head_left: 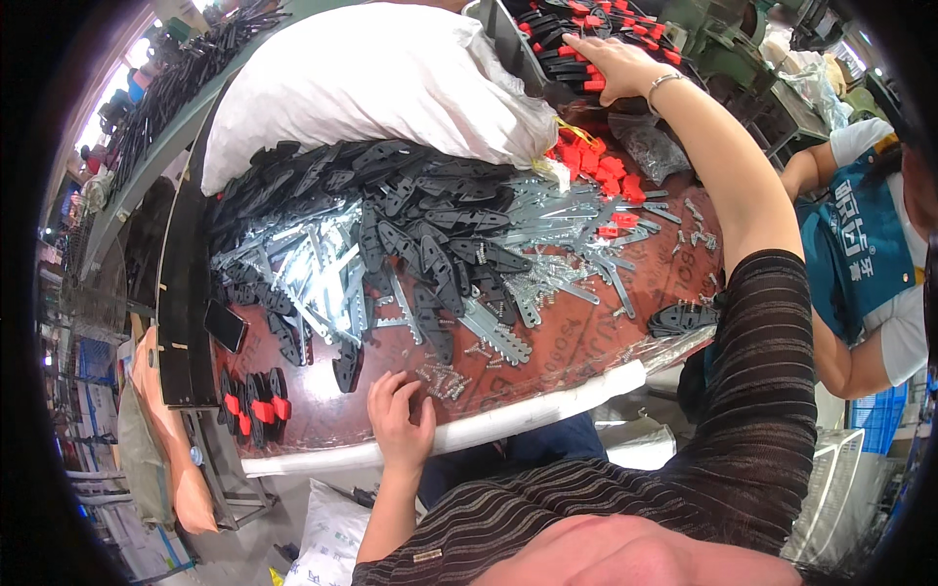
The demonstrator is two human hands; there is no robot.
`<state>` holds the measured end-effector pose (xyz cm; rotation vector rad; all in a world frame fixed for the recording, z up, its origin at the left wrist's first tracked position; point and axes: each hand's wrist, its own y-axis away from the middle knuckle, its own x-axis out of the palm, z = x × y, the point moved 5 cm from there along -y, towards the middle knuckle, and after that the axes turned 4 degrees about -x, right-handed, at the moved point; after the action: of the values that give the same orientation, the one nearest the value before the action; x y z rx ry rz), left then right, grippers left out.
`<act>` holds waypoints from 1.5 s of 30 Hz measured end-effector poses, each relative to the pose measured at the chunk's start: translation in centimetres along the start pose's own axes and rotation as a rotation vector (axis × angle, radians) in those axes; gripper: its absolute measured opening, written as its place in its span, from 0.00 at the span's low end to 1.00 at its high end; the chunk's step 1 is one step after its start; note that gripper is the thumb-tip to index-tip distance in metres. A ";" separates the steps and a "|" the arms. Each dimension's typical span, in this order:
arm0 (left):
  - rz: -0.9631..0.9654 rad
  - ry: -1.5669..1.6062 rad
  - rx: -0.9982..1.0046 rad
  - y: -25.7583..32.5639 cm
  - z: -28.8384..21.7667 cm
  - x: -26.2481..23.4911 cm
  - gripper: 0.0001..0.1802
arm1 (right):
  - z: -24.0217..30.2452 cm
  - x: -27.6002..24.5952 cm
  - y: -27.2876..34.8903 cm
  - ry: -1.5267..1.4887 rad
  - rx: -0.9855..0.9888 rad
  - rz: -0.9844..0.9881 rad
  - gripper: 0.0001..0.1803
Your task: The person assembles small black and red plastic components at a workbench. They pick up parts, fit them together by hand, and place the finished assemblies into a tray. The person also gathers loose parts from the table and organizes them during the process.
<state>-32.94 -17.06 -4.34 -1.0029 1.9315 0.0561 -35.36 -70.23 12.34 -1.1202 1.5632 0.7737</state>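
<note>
My right hand (618,64) lies flat on black-red assembled pieces (572,44), long axes approx. left-right; fingertips hidden, grip unclear. Left hand (401,420) rests open, empty, on counter (586,342) edge.

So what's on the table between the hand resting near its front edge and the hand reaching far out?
In the head view, between the left hand and right hand: small screws, black plastic pieces, silver metal strips, loose red parts.

Person wears a dark, sheer, finely striped top with short sleeves; bare left hand (401,418); right hand (618,64) with a silver wrist bracelet (663,82).
</note>
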 end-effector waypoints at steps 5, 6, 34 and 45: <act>0.002 -0.005 -0.015 0.2 0.0 -0.1 0.15 | 1.2 1.3 -0.3 0.119 -0.084 -0.065 0.59; 0.000 -0.008 -0.009 0.3 0.0 0.0 0.15 | 1.5 1.9 -0.2 0.146 -0.069 -0.079 0.59; -0.319 0.234 0.076 2.4 1.9 -5.6 0.17 | 40.9 -2.9 14.4 -0.483 -0.705 -0.444 0.41; -0.702 -0.219 -0.413 6.9 23.6 -23.8 0.18 | 59.6 -6.2 9.2 -0.600 -1.158 -0.444 0.47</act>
<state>-15.07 12.10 -2.32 -1.8216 1.3063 0.1589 -22.06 -12.10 1.33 -1.7153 0.2371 1.5734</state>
